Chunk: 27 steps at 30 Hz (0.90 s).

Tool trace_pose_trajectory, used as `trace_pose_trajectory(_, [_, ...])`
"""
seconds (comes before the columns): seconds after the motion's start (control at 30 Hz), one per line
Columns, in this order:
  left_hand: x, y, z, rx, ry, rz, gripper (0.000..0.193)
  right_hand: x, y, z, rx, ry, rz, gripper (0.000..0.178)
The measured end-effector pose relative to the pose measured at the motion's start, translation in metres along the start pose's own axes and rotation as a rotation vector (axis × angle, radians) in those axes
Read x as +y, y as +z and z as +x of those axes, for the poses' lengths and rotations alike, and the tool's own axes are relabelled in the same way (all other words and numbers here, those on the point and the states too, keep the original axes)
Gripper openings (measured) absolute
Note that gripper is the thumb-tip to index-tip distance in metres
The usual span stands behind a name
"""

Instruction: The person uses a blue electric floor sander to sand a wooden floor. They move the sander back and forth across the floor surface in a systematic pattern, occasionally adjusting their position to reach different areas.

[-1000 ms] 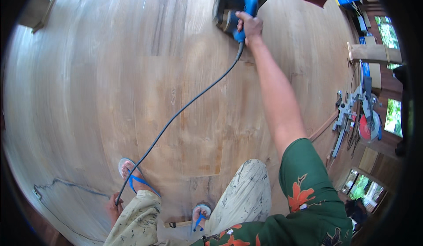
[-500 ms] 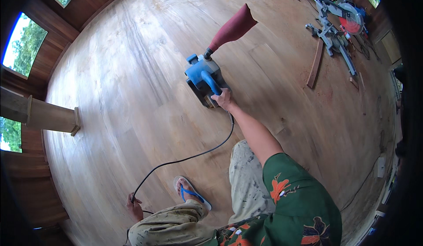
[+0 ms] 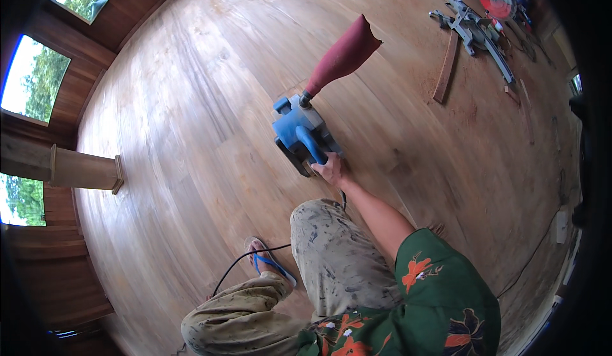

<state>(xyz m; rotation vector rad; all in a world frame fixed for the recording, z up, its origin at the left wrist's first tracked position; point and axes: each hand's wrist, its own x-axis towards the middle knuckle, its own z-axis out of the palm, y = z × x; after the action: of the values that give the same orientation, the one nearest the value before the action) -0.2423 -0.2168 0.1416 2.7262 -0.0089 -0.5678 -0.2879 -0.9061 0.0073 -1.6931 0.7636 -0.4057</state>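
On the wooden floor stands a blue belt sander [image 3: 294,128], with a puffed-out maroon dust bag [image 3: 347,56] rising from its far side. My right hand [image 3: 329,168] is wrapped round its rear handle. A black power cord [image 3: 229,270] passes behind my right knee and arcs over my sandalled left foot. It drops to a spot beside my left knee, where only a sliver of my left hand [image 3: 208,297] shows. The trouser leg hides the fingers of that hand.
A mitre saw [image 3: 475,27] stands at the far right beside a reddish wood strip [image 3: 447,69] and scattered sawdust. On the left a wooden post [image 3: 86,169] juts in before the panelled wall [image 3: 51,247] and windows. A white socket block [image 3: 561,226] lies at right.
The sander and my right hand sit slightly lower in the picture. My right knee has shifted left, over part of the cord. My left hand, earlier seen holding the cord, is now nearly hidden.
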Motion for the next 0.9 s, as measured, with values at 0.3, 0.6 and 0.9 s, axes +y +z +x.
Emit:
trace_pose_trajectory(0.3, [0.070, -0.007, -0.003, -0.027, -0.010, 0.075, 0.046, 0.011, -0.056, -0.088, 0.014, 0.070, 0.012, 0.038])
trace_pose_trajectory(0.6, [0.093, 0.004, -0.006, -0.058, -0.028, 0.121, 0.047, 0.041, -0.123, -0.184, -0.079, 0.175, -0.085, 0.032])
trace_pose_trajectory(0.9, [0.079, 0.003, -0.017, -0.087, 0.020, 0.117, 0.048, -0.011, -0.009, 0.040, 0.008, -0.023, 0.046, 0.027])
